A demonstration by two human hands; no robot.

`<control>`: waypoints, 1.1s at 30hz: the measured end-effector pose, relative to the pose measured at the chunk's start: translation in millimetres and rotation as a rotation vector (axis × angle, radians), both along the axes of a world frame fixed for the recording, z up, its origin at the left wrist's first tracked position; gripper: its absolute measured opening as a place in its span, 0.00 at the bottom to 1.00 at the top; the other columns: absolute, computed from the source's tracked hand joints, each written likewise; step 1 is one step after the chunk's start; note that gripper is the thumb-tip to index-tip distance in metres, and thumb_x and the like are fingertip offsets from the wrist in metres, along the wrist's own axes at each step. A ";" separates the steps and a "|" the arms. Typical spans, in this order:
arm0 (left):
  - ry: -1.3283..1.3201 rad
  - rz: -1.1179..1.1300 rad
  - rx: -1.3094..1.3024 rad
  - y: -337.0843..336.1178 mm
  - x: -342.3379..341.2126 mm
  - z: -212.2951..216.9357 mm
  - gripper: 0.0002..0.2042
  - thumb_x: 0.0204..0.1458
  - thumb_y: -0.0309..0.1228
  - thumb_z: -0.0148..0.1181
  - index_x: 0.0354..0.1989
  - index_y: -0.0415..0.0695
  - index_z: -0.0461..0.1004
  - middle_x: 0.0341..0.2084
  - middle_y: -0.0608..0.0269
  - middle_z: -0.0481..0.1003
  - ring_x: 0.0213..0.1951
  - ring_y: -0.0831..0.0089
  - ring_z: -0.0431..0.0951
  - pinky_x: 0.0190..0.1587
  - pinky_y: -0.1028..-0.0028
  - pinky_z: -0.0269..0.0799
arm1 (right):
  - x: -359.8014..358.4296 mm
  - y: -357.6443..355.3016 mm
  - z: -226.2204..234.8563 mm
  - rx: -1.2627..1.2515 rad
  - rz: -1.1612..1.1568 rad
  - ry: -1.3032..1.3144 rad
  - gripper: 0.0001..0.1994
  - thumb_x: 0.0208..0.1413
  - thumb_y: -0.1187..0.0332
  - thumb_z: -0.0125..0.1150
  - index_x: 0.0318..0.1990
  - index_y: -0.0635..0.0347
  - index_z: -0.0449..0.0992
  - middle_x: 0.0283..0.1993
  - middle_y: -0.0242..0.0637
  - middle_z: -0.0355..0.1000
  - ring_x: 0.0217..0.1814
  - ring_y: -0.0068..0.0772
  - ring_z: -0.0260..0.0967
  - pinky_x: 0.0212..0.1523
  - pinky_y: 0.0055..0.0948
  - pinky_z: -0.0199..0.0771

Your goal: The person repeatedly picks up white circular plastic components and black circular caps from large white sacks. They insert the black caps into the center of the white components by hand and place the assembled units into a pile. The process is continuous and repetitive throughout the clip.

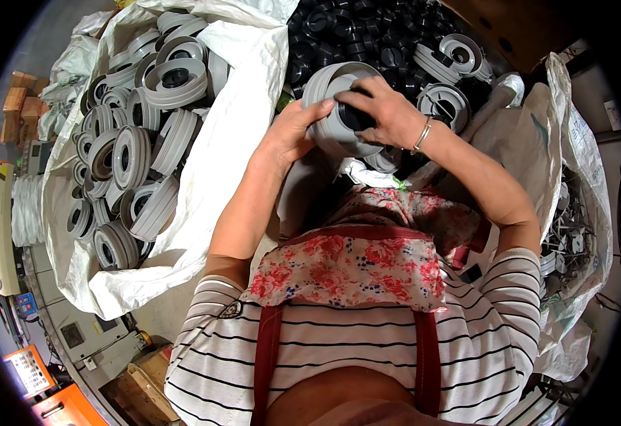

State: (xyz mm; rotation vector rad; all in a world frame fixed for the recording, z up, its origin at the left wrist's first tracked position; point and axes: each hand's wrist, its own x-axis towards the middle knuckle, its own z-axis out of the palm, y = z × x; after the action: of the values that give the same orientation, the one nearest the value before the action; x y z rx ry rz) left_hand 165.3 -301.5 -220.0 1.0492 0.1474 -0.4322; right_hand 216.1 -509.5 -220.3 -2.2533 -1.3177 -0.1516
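A grey plastic ring-shaped part with a ribbed outer wall is held up in front of me, tilted. My left hand grips its left side, thumb over the rim. Inside the ring sits a round black cap. My right hand reaches in from the right, its fingers closed around the cap and partly hiding it. Beyond my hands lies a heap of similar black caps. Several grey parts rest on the heap's right side; another lies just beyond my right wrist.
At my left, a big white woven sack is filled with grey ring parts, some with black centres. Another sack at my right holds small grey pieces. Cardboard borders the heap at the far right.
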 end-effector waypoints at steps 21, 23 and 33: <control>-0.976 0.888 1.004 69.7 42.8 86.1 0.54 0.37 0.39 0.72 0.66 0.32 0.38 0.64 0.40 0.47 0.66 0.61 0.48 0.66 0.68 0.41 | 64.6 -40.1 -113.2 -0.618 -0.167 0.333 0.40 0.34 0.77 0.67 0.61 0.52 0.58 0.61 0.46 0.58 0.64 0.50 0.54 0.55 0.40 0.67; -0.658 0.532 1.012 40.5 30.7 67.1 0.44 0.37 0.37 0.71 0.62 0.34 0.54 0.61 0.46 0.57 0.64 0.62 0.55 0.64 0.68 0.49 | 57.2 -45.0 -140.0 -0.495 -0.085 0.209 0.37 0.34 0.74 0.67 0.58 0.57 0.60 0.57 0.47 0.63 0.60 0.48 0.59 0.54 0.40 0.67; -1.119 -0.497 1.514 -24.8 21.0 -68.5 0.30 0.30 0.31 0.67 0.49 0.44 0.68 0.45 0.60 0.71 0.58 0.61 0.62 0.64 0.55 0.43 | 121.1 -23.3 -84.8 -0.175 -0.404 0.885 0.33 0.39 0.42 0.65 0.35 0.71 0.76 0.34 0.56 0.74 0.39 0.52 0.73 0.40 0.37 0.73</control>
State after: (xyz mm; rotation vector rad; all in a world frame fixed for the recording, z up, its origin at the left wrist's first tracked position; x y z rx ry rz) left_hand 186.3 -326.3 -288.6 2.6865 -0.9617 -0.0332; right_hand 337.2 -532.8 -305.1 -2.2544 -0.4163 0.7611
